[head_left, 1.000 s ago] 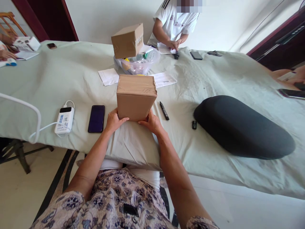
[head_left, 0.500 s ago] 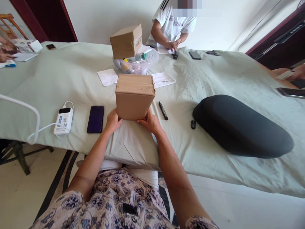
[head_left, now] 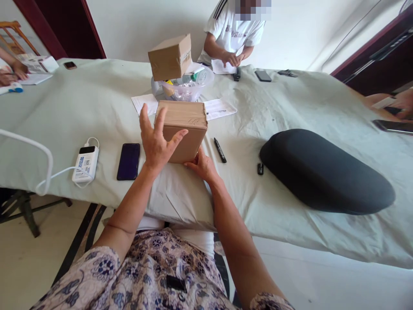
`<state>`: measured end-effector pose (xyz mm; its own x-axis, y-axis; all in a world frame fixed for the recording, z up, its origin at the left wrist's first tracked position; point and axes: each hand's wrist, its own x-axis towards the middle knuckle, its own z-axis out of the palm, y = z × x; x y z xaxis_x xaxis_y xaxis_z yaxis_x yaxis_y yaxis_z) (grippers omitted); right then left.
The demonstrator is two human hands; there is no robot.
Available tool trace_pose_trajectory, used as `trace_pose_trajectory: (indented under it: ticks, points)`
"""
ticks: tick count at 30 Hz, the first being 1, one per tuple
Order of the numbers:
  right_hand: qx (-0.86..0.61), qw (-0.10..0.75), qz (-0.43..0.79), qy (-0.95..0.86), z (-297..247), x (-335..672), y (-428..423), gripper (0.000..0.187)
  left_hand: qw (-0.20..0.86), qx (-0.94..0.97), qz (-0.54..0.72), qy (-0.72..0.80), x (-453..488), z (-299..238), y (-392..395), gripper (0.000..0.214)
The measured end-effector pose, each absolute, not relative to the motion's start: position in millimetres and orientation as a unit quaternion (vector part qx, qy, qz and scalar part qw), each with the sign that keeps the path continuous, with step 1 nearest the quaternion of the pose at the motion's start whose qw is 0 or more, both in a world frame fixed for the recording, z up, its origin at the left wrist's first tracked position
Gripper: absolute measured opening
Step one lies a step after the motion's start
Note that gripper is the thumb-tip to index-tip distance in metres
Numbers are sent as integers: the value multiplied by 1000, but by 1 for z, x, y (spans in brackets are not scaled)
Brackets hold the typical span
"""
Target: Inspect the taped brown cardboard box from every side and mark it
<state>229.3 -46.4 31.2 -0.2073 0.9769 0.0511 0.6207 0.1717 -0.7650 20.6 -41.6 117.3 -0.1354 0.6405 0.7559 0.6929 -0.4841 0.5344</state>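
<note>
A closed brown cardboard box (head_left: 185, 116) stands upright on the cloth-covered table in front of me. My left hand (head_left: 158, 140) is raised at the box's left side, fingers spread, and hides part of its front. Down at the lower right corner, my right hand (head_left: 201, 164) grips the box, thumb across the front bottom edge and fingers along the right side. Just right of that hand lies an uncapped black marker (head_left: 220, 150), with its cap (head_left: 260, 168) farther right. A dark phone (head_left: 128, 161) lies left of the box.
A white power bank (head_left: 85, 163) with a cable lies at left. A black padded seat (head_left: 329, 170) fills the right side. Behind the box are papers (head_left: 221, 108) and a clear plastic basin (head_left: 187, 91) carrying another cardboard box (head_left: 169, 60). People sit at the far side and both ends.
My left hand has let go of the box's lower left corner and risen up along its left side, fingers spreading. My right hand stays on the box. The far co-worker's hand has lifted from a black object.
</note>
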Motion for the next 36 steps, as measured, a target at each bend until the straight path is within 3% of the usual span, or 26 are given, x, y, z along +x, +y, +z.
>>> trace_pose_trajectory:
  ticks: [8,15,18,24,29,31,34,36]
  points:
    - [-555,285,313,-716,33,231,-46,95,-8,-667,-561,-490,28,104,-24,58]
    - [-503,346,339,-715,30,235,-47,91,-45,-667,-584,-461,13,94,-22,57]
    - [-483,390,330,-711,28,233,-50,84,-31,-656,-575,-488,15,90,-25,65]
    - [-480,385,295,-731,30,219,-59,78,10,-643,-535,-548,40,91,-51,112]
    - [-432,350,301,-775,31,207,-64,72,-8,-647,-530,-548,50,92,-56,115]
    - [-416,387,277,-775,32,208,-64,67,-18,-657,-532,-534,50,92,-54,111]
    - [-440,516,191,-709,34,216,-64,59,-23,-680,-531,-505,47,93,-54,107]
    - [-476,603,116,-629,38,224,-64,68,-17,-690,-527,-496,46,94,-57,106]
